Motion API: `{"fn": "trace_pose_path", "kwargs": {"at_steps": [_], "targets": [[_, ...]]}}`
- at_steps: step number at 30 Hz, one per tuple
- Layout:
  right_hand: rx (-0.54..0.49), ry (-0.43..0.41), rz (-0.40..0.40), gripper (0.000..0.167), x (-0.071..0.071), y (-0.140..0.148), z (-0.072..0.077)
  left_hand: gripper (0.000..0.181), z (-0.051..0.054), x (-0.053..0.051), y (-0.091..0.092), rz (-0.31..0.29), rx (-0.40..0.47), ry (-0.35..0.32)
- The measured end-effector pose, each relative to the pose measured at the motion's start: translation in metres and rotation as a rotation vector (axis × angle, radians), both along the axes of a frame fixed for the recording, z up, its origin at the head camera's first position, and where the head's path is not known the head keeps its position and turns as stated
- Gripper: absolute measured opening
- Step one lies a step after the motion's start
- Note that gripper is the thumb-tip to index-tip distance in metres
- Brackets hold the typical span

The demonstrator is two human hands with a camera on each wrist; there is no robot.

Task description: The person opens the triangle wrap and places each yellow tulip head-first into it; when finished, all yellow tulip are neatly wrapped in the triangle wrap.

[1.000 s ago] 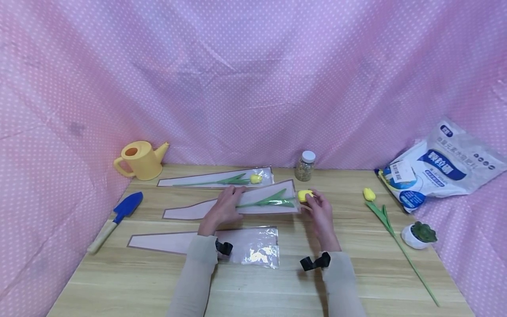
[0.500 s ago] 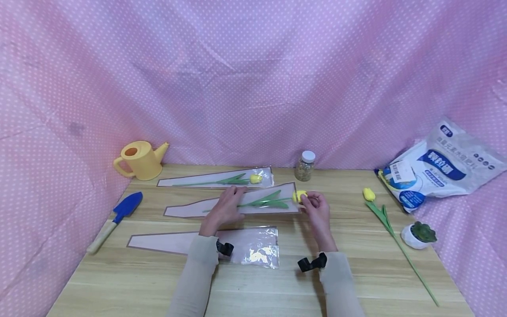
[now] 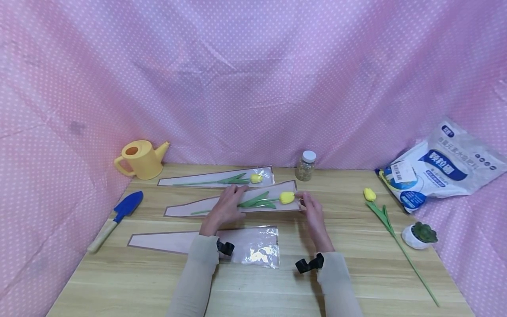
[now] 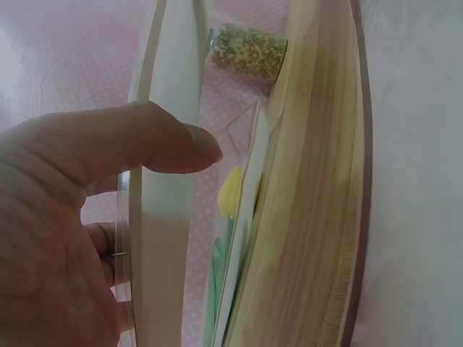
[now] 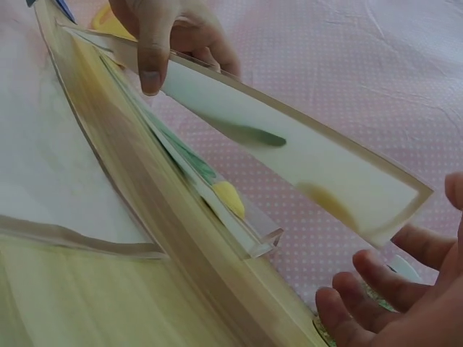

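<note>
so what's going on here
A person's left hand grips the middle sleeve, and the right hand is at its wide end. A yellow tulip lies inside it. The back sleeve holds a second tulip; none shows in the front sleeve. A third tulip lies loose on the table, to the right.

Bare tabletop (image 3: 350,233) between hands (image 3: 314,212) and loose tulip (image 3: 381,215), jar (image 3: 305,168) and curtain (image 3: 340,97) blocking behind

Yellow tulip (image 3: 255,200), green-leaved, lying lengthwise inside a pale tapered sleeve (image 5: 325,159) edged in brown. Bloom (image 3: 287,197) near the sleeve's wide end, which is raised
</note>
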State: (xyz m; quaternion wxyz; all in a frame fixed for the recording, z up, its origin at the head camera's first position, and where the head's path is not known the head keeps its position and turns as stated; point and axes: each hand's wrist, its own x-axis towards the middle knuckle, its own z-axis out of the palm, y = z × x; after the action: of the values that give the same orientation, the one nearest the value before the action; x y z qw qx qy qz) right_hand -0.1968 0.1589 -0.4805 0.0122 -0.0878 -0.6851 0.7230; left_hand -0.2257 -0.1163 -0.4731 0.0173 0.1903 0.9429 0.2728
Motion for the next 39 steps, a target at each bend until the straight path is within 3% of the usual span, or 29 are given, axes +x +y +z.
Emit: {"fn": "trace_pose_path", "kwargs": {"at_steps": [10, 18, 24, 31, 39], "targets": [[0.048, -0.046, 0.064, 0.06, 0.003, -0.006, -0.001, 0.087, 0.001, 0.0, -0.001, -0.004, -0.007, -0.005], [0.053, -0.038, 0.141, 0.065, 0.005, -0.007, -0.001, 0.088, 0.002, 0.001, -0.003, 0.003, -0.011, -0.005], [0.008, -0.065, 0.161, 0.051, 0.003, -0.007, -0.005, 0.087, 0.001, 0.001, -0.008, 0.026, -0.009, -0.025], [0.059, -0.065, 0.012, 0.015, -0.003, -0.008, -0.011, 0.086, -0.002, 0.0, -0.02, 0.047, -0.015, -0.009], [0.222, -0.045, 0.104, 0.022, -0.005, -0.013, -0.016, 0.085, -0.003, -0.006, -0.037, 0.007, -0.049, -0.02]]}}
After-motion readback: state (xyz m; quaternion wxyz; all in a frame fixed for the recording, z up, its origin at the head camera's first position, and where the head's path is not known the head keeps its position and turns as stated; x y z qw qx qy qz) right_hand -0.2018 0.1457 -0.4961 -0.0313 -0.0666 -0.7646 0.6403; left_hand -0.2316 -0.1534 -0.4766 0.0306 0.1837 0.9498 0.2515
